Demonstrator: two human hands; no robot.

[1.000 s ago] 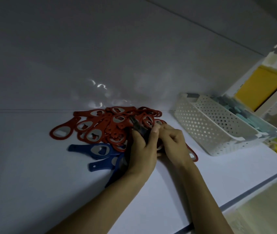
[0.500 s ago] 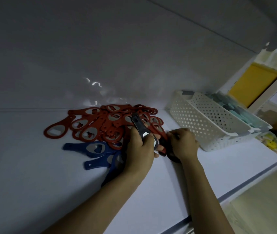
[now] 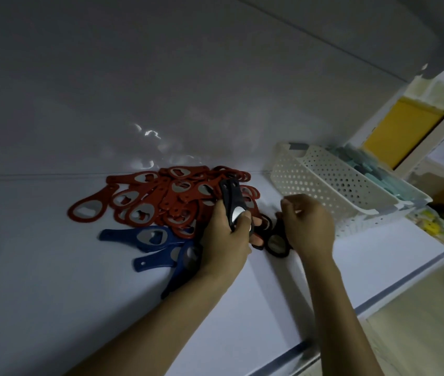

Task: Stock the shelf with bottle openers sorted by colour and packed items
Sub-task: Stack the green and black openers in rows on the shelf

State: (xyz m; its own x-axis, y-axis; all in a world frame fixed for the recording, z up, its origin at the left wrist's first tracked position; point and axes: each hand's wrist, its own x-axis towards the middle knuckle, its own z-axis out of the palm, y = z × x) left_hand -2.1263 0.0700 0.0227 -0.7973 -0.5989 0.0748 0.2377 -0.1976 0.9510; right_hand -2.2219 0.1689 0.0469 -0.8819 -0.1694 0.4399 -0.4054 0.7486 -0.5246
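Left hand [image 3: 223, 240] is wrapped around a stack of black openers [image 3: 230, 196], thumb pressed on the shiny metal end, handles poking up and away over the red pile. Right hand [image 3: 307, 226] sits just beside it with the fingers curled down over a loose black opener [image 3: 277, 242] lying flat on the shelf [image 3: 53, 294] — can't tell if it's actually pinching it or just resting on top.

The red openers [image 3: 166, 196] are heaped up near the back wall [image 3: 161, 90], so not much room behind them. The blue openers [image 3: 147, 237] lie just in front of the red ones, a few fanned out, with one partly under the left wrist.

The tight spot is on the right: the white perforated basket [image 3: 337, 191] sits at an angle, and the gap between it and the red pile is basically filled by the right hand. Teal items [image 3: 364, 164] are in the basket, and its near corner comes close to the shelf's front lip [image 3: 378, 302], which runs diagonally down to the lower left.

Open room is all on the left and in front of the blue ones — bare white shelf. A yellow packet [image 3: 389, 131] stands past the basket.
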